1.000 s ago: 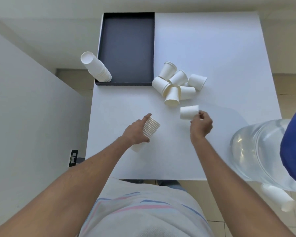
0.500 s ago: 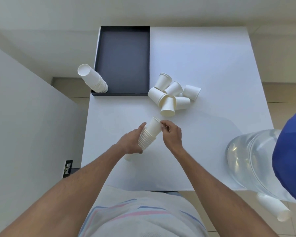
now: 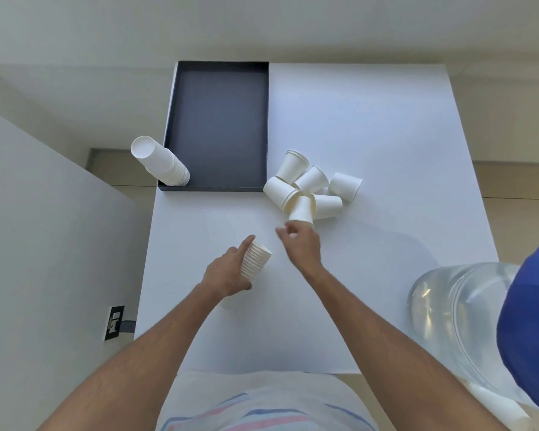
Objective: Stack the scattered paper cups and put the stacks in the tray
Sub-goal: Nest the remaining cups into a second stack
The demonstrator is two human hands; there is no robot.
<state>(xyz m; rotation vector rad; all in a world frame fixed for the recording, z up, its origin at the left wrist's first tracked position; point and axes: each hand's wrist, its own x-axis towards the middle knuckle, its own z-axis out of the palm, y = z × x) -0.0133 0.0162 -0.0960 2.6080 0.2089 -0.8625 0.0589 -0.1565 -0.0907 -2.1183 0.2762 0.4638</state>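
My left hand (image 3: 226, 273) grips a tilted stack of white paper cups (image 3: 255, 261) just above the white table (image 3: 371, 119). My right hand (image 3: 301, 244) is empty, its fingers loosely apart, between that stack and a heap of several loose cups (image 3: 311, 189) lying on their sides. The nearest loose cup (image 3: 302, 209) sits just beyond my right fingertips. A dark tray (image 3: 218, 126) lies at the table's far left. A finished cup stack (image 3: 161, 161) stands upside down in the tray's near left corner, leaning out to the left.
A large clear water bottle (image 3: 455, 315) with a blue cap (image 3: 529, 331) stands beside the table's near right corner. A white cup stack (image 3: 495, 405) lies on the floor below it. A wall with an outlet (image 3: 115, 321) runs along the left.
My right hand brought a single cup from the right, pushed it into the stack held by my left hand, then let go and moved up toward the loose heap.
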